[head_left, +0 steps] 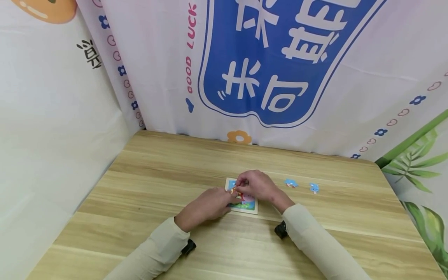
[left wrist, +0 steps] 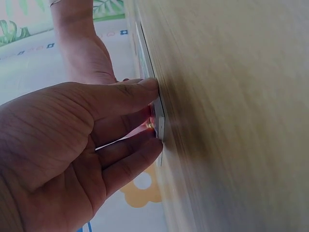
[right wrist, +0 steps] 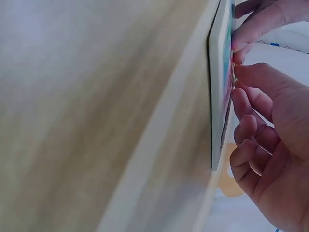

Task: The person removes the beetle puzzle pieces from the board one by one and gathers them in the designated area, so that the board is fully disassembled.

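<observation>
My picture board (head_left: 245,212) lies flat on the surface (head_left: 147,186), directly under my fingers, and looks too nearly square for a long axis to matter. My left hand (head_left: 211,203) reaches in from the left, its fingers (left wrist: 128,166) loosely extended and touching the board along its left side. My right hand (head_left: 259,186) comes over from the right, thumb and forefinger drawn together at the picture's upper left, just beside my left fingertips; I cannot tell whether they pinch anything. I judge that this spot between my 2 hands matters most. Rightward, apart from the board, lie 2 loose blue pieces: the closer piece (head_left: 291,183) and the farther piece (head_left: 314,188), both nearer my right hand.
</observation>
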`<control>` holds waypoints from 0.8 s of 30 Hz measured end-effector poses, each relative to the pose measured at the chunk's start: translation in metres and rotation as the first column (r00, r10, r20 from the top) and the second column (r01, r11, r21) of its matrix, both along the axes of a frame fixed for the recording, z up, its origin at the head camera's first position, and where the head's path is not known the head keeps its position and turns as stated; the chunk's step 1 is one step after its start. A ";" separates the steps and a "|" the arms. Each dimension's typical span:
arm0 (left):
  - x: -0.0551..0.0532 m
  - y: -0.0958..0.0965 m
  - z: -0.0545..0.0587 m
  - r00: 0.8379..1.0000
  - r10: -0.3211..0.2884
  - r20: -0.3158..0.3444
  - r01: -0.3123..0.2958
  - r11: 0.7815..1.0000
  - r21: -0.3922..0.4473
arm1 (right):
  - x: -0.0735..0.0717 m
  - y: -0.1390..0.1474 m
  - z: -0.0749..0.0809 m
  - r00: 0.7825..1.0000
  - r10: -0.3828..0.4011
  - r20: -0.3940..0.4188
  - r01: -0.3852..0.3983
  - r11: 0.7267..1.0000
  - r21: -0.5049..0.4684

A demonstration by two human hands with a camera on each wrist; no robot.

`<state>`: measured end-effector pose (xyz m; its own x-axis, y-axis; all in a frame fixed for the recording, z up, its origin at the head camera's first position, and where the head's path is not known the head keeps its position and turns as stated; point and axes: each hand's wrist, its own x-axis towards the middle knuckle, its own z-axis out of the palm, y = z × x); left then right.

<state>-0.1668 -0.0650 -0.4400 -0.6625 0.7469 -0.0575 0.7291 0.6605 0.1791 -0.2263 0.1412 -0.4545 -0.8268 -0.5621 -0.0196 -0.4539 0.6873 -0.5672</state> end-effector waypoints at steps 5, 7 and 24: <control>0.000 0.000 0.001 1.000 0.010 0.016 -0.010 1.000 -0.002 | -0.002 0.003 0.004 0.999 -0.015 -0.040 0.014 1.000 -0.005; 0.000 0.000 0.002 0.999 0.020 0.027 -0.020 1.000 0.002 | -0.002 0.007 0.008 0.998 -0.022 -0.058 0.021 1.000 -0.021; 0.002 0.004 0.003 1.000 0.012 -0.010 -0.012 0.999 -0.038 | -0.001 0.101 0.014 0.985 -0.134 -0.112 0.138 0.990 0.025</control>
<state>-0.1652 -0.0608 -0.4370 -0.6723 0.7360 -0.0793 0.7226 0.6757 0.1461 -0.2276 0.2426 -0.4404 -0.8937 -0.4449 0.0589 -0.4130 0.7640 -0.4958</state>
